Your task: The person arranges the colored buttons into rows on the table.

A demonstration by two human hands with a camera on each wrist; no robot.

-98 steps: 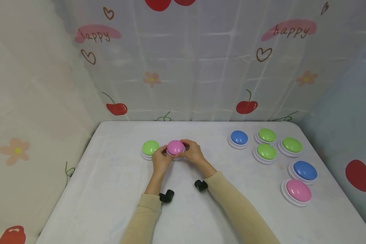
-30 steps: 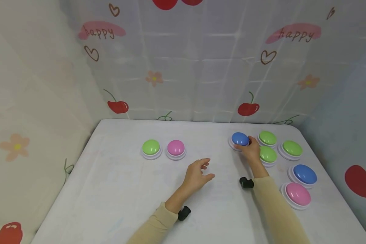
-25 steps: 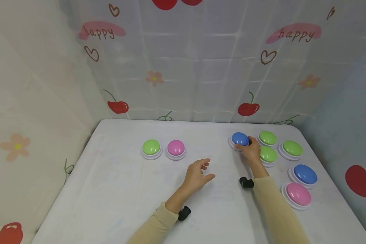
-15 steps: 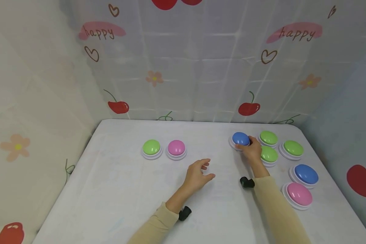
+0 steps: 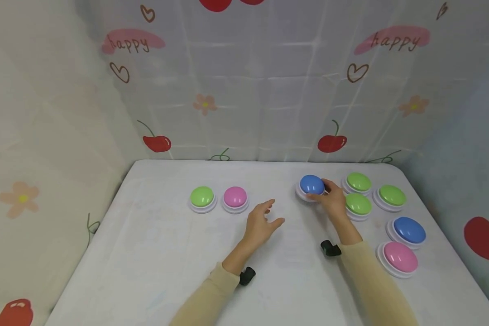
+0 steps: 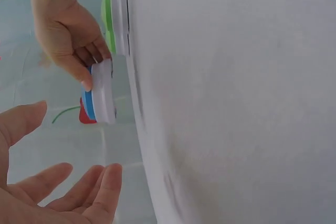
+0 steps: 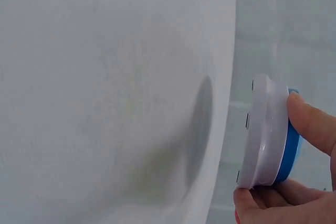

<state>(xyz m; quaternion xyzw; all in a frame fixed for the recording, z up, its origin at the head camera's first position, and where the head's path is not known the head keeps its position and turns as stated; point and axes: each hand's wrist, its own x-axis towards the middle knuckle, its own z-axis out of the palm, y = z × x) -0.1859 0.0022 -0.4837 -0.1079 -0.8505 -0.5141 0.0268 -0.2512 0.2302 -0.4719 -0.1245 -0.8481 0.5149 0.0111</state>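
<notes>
- Head view, item in hand: blue dome button (image 5: 311, 184), white base, pinched at its rim by the right hand (image 5: 331, 200); the right wrist view shows thumb and fingers (image 7: 310, 121) gripping the base edge, which stands clear of the white table (image 5: 167, 253) with a shadow beneath.
- Location: above the far middle-right of the table, just left of the cluster of green buttons.
- Left hand (image 5: 261, 222): spread and relaxed, holding nothing, hovering over the table's middle between the placed pair and the blue button.
- Step, as judged: carrying a picked button away from the right-hand cluster; the row at left looks to be the destination.
- Next move, as judged: a level carry leftward and a set-down just right of the pink button (image 5: 234, 197), without nudging it; the free hand could steady the placement.
- Count, blue buttons: two, the held one and one at right (image 5: 409, 229).
- Count, green buttons: four, one in the left row (image 5: 201, 196) and three clustered at right (image 5: 358, 181) (image 5: 392, 195) (image 5: 358, 203).
- Count, pink buttons: two, one in the row and one near right (image 5: 400, 257).
- Total: eight.
</notes>
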